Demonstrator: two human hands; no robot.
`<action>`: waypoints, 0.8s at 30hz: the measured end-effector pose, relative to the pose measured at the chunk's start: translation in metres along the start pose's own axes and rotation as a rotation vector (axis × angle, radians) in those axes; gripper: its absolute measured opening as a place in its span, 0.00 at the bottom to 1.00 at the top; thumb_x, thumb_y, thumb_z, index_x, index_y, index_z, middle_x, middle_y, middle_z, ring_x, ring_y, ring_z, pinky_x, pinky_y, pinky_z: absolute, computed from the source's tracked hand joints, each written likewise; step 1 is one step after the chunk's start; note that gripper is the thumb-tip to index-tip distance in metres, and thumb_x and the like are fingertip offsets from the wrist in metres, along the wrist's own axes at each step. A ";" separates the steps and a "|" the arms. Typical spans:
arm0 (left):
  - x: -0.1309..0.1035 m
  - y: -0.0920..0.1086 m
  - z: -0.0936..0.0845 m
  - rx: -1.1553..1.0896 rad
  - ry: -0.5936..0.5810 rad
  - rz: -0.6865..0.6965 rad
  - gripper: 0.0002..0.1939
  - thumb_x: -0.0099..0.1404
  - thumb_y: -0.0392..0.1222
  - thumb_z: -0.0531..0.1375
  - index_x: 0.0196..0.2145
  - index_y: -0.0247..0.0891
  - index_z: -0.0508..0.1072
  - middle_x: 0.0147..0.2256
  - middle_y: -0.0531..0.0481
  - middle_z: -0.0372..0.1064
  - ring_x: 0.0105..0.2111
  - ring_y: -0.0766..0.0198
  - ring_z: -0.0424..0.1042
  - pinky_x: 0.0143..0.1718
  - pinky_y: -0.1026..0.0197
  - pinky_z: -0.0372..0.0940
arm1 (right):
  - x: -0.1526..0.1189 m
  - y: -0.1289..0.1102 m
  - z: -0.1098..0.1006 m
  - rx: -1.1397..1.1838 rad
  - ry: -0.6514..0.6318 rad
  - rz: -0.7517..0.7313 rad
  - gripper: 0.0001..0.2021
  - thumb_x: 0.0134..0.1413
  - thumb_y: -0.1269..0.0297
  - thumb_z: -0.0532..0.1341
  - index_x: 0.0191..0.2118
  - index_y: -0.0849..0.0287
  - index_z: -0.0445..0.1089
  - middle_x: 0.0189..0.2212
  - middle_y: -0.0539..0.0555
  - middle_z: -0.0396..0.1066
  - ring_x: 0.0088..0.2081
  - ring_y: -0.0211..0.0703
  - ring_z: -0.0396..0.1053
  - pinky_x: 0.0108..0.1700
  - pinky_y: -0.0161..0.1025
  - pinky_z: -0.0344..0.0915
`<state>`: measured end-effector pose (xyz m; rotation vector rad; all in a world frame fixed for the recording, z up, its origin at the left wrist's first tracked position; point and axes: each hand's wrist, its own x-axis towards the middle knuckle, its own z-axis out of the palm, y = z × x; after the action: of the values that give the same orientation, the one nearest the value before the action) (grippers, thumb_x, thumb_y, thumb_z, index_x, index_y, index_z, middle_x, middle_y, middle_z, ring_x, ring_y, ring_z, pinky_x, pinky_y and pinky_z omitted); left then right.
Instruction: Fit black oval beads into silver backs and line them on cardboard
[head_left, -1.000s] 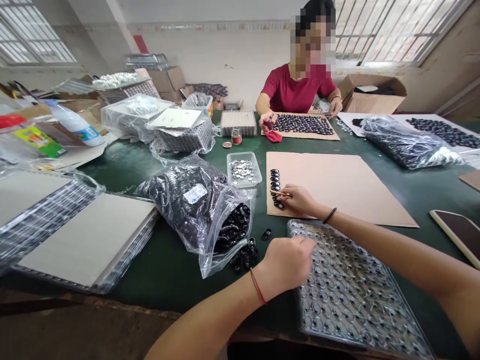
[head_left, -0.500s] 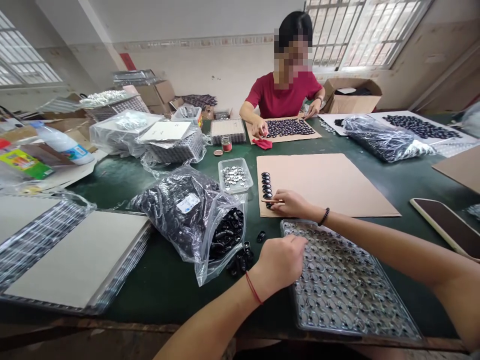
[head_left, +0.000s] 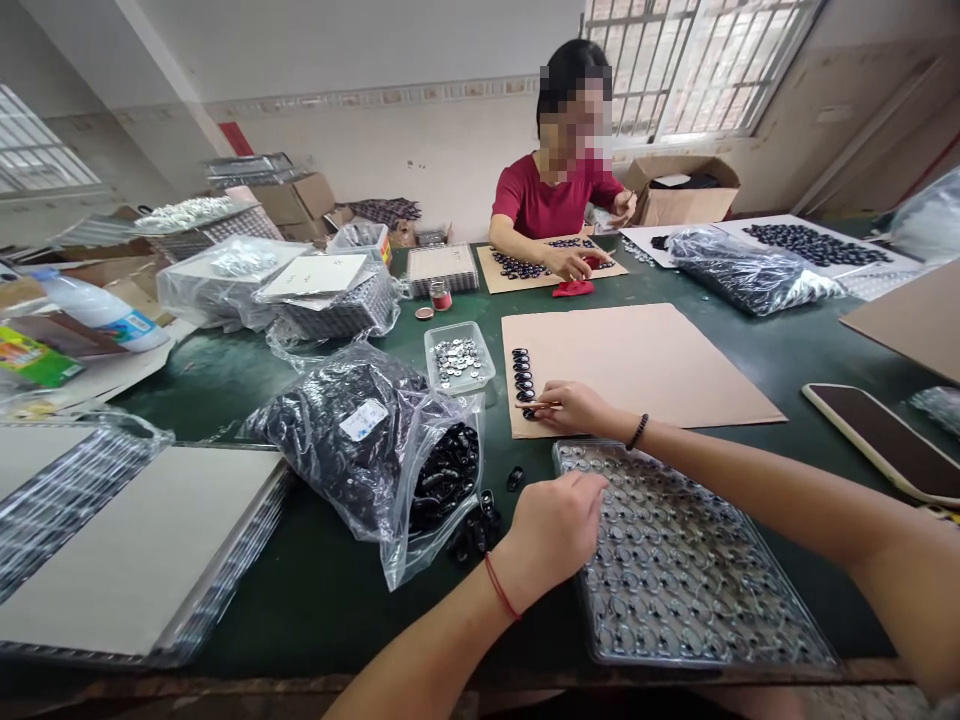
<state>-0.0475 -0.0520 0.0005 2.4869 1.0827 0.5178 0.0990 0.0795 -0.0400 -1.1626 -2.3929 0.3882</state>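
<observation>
In my right hand (head_left: pixel 576 408) is a thin wooden stick (head_left: pixel 541 405), its tip over the lowest of several black oval pieces (head_left: pixel 523 372). These form a column along the left side of a brown cardboard sheet (head_left: pixel 637 355). My left hand (head_left: pixel 556 525) is closed in a pinch at the upper left of a clear plastic tray (head_left: pixel 697 570) filled with rows of ring-shaped pieces; what its fingertips grip is hidden. Left of that hand, loose black pieces (head_left: pixel 476 525) lie by the mouth of a clear plastic bag (head_left: pixel 337 420) full of them.
A clear tub (head_left: pixel 461 378) of small silvery discs stands behind the bag. Stacked trays with a grey board (head_left: pixel 150 540) lie at left, a phone (head_left: pixel 885 440) at right. Across the table, a co-worker in a red shirt (head_left: pixel 551 205) handles black pieces on cardboard.
The view has shifted slightly. My hands keep nearly the same places over the cardboard and tray. The co-worker's one hand has moved right across their board, and the other has risen.
</observation>
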 end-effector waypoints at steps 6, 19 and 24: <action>0.000 0.000 0.002 0.020 -0.005 0.010 0.15 0.66 0.39 0.45 0.44 0.38 0.68 0.38 0.48 0.72 0.39 0.64 0.71 0.41 0.61 0.66 | 0.001 -0.006 -0.002 -0.018 0.008 0.011 0.09 0.52 0.66 0.57 0.25 0.58 0.71 0.25 0.52 0.67 0.27 0.36 0.62 0.29 0.32 0.55; 0.005 0.000 0.001 -0.131 0.015 -0.009 0.15 0.66 0.38 0.47 0.45 0.39 0.69 0.44 0.50 0.71 0.42 0.64 0.69 0.46 0.60 0.63 | 0.005 -0.010 0.003 -0.012 0.047 0.122 0.07 0.49 0.63 0.60 0.25 0.60 0.71 0.26 0.54 0.70 0.28 0.38 0.62 0.30 0.33 0.53; 0.011 -0.003 0.001 -0.508 -0.049 -0.175 0.14 0.64 0.41 0.49 0.43 0.38 0.70 0.31 0.49 0.72 0.31 0.63 0.70 0.36 0.62 0.64 | 0.000 -0.014 -0.023 0.017 0.150 0.168 0.11 0.53 0.63 0.57 0.25 0.63 0.69 0.22 0.51 0.67 0.26 0.34 0.59 0.28 0.32 0.52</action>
<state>-0.0422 -0.0420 0.0005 1.9374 0.9906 0.5903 0.1014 0.0724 -0.0147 -1.3413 -2.1677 0.3611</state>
